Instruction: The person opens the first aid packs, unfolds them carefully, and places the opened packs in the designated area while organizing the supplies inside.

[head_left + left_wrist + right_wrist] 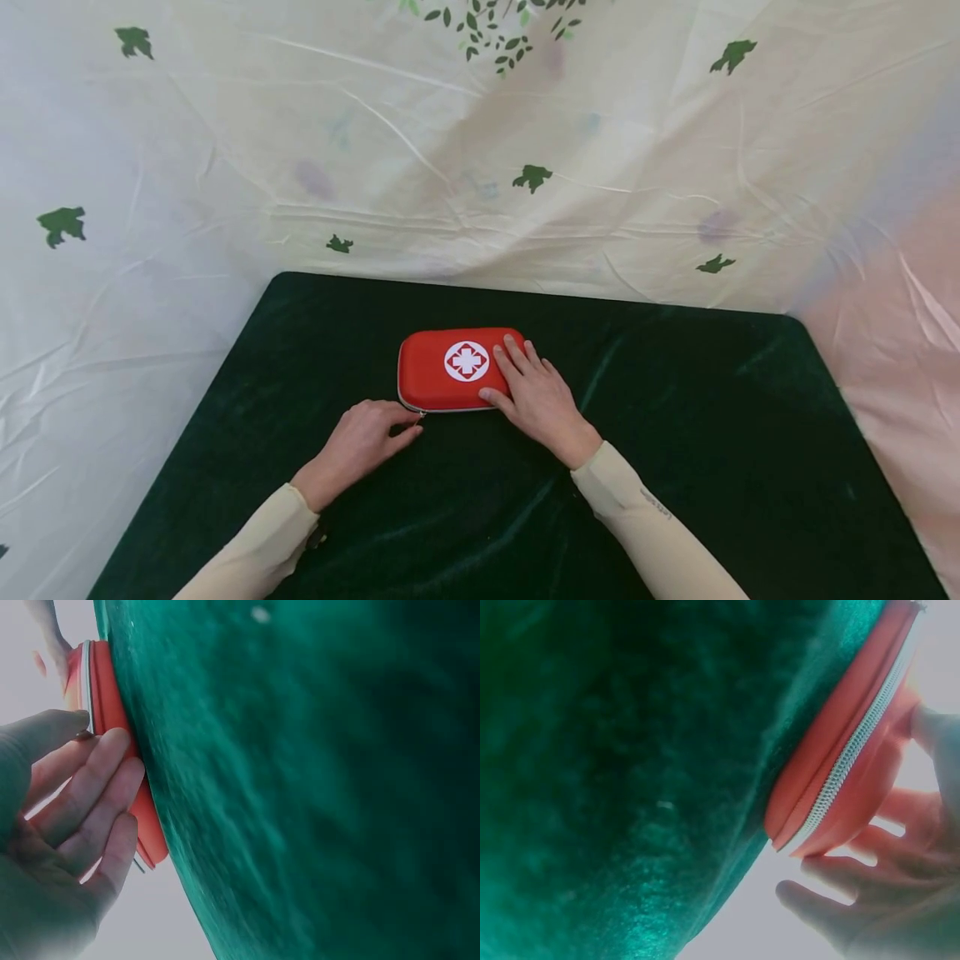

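Observation:
A red zippered first-aid case (424, 367) with a white cross emblem lies flat on the dark green cloth. At its near left corner, my left hand (358, 443) pinches the small zipper pull (422, 414) between thumb and forefinger. The left wrist view shows the thumb (52, 731) against the zip edge, the other fingers beside the case's side. My right hand (542, 402) rests with fingers spread on the right end of the lid. Seen from the right wrist, the silver zipper (847, 754) is closed along the visible side.
Green velvety cloth (712, 433) covers the table around the case, with soft creases. Pale curtains (420, 150) printed with green leaf shapes hang behind and at both sides of the table.

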Available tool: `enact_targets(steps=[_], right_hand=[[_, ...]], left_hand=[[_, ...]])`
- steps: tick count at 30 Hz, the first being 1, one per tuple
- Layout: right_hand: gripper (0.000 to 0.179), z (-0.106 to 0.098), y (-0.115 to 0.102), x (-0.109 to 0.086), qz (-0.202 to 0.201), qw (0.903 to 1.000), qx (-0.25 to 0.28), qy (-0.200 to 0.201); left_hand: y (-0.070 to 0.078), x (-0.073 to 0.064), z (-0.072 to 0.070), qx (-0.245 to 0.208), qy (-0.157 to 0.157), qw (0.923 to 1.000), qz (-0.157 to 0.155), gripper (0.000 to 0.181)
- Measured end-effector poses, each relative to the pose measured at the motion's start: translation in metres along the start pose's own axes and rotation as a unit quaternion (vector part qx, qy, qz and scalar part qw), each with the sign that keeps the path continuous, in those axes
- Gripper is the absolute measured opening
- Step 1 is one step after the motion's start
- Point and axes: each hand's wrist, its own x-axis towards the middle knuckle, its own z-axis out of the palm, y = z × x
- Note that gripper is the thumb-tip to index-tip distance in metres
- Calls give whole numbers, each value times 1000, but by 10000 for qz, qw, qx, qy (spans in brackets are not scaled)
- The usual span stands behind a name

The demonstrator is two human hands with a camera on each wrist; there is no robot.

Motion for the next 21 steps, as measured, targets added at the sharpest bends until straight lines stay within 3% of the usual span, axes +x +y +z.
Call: enact_targets(steps=[12, 21], right_hand=[[83, -1, -1, 0, -3, 10000, 37, -8], [81, 0, 1, 1, -37, 10000, 30, 33]], left_hand=[[12, 11, 7, -259, -203, 9994, 89, 21], [17, 20, 12, -240, -64, 9992, 325, 15]])
